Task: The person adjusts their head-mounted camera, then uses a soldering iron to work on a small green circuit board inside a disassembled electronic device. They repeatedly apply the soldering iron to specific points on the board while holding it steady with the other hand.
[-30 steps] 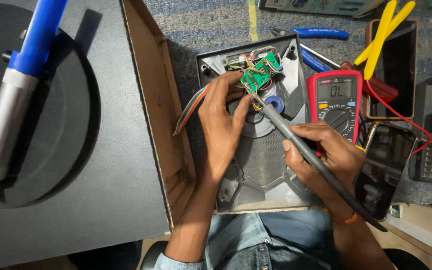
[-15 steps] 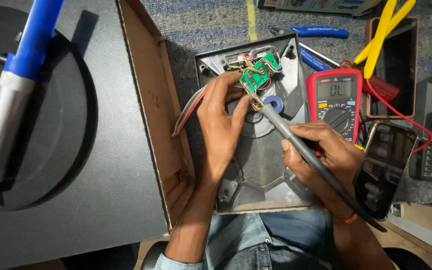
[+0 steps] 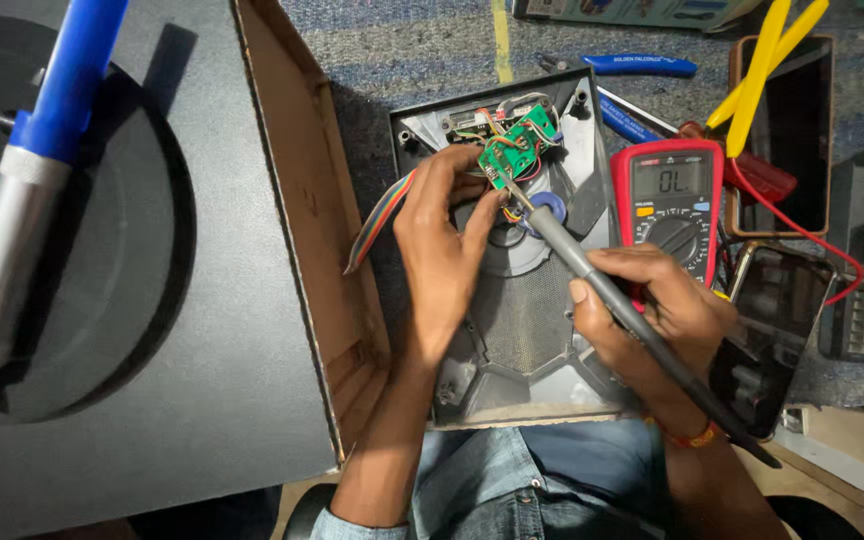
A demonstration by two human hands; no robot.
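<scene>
Circuit board (image 3: 517, 148), small and green, sits at twelve o'clock in the grey housing (image 3: 522, 340); left hand (image 3: 442, 250) fingers pinch its lower edge. Right hand (image 3: 667, 310) fingers wrap the soldering iron (image 3: 592, 275). Likely light, stiff, fragile; best held by its edges.

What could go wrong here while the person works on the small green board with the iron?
1. The left hand has its fingertips right beside the tip of the soldering iron; if the tip is hot, a slip may burn them.
2. Thin coloured wires crowd the green board; the tip could perhaps melt their coating.
3. The right hand grips the iron far from its tip, so aim may wobble.
</scene>
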